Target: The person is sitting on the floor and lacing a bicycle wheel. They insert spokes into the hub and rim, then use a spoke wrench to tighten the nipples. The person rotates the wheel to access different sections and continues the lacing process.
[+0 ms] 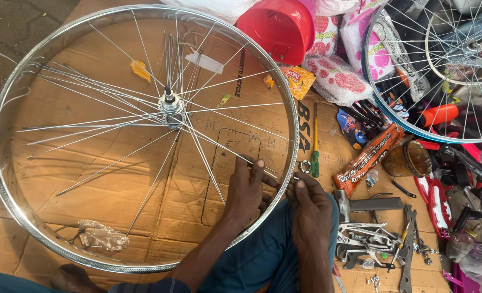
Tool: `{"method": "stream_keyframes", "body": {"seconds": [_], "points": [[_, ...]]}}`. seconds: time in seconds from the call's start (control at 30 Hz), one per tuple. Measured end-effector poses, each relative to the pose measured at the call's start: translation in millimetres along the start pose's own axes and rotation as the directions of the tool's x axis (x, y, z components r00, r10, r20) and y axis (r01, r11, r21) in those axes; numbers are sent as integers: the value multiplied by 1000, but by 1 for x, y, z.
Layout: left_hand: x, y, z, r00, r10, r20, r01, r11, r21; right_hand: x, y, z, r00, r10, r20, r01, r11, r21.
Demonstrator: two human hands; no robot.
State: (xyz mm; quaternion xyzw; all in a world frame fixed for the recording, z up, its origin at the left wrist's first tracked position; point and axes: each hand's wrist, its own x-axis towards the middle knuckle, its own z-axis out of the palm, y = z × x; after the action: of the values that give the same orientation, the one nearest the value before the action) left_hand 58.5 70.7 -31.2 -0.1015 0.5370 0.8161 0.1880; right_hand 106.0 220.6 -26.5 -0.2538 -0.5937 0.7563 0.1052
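Note:
A silver bicycle wheel rim (13, 195) lies flat on cardboard, with thin spokes (105, 130) fanning out loosely from a central hub (170, 106). My left hand (246, 187) reaches inside the rim at its lower right and pinches one spoke near its outer end. My right hand (309, 203) sits just outside the rim, fingertips pinching at the rim's edge where that spoke meets it. What the right fingers hold is too small to make out.
A green-handled screwdriver (315, 146) and a small nut (305, 166) lie right of the rim. A pile of spanners (371, 239), a hammer (360, 203), a red bucket (279, 24), packets and a second spoked wheel (431, 70) crowd the right side. A crumpled plastic bag (103, 236) lies inside the rim.

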Motion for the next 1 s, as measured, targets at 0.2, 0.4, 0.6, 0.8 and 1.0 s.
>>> {"method": "stream_keyframes", "body": {"seconds": [0.2, 0.4, 0.6, 0.8, 1.0], "points": [[3, 7, -1, 999, 24, 42, -25, 999, 33, -2, 0, 7, 998, -54, 37, 56, 997, -59], [0, 4, -1, 999, 14, 30, -14, 1000, 20, -1, 2, -1, 983, -113, 147, 134, 981, -142], [-1, 4, 0, 1000, 12, 19, -12, 1000, 20, 8, -5, -13, 961, -115, 251, 188, 937, -293], [-1, 6, 1, 1000, -4, 10, 3, 999, 45, 7, -4, -13, 951, -158, 265, 249, 899, -359], [-1, 7, 1, 1000, -13, 13, 11, 996, 83, 4, -6, -11, 949, -150, 277, 243, 908, -342]]}}
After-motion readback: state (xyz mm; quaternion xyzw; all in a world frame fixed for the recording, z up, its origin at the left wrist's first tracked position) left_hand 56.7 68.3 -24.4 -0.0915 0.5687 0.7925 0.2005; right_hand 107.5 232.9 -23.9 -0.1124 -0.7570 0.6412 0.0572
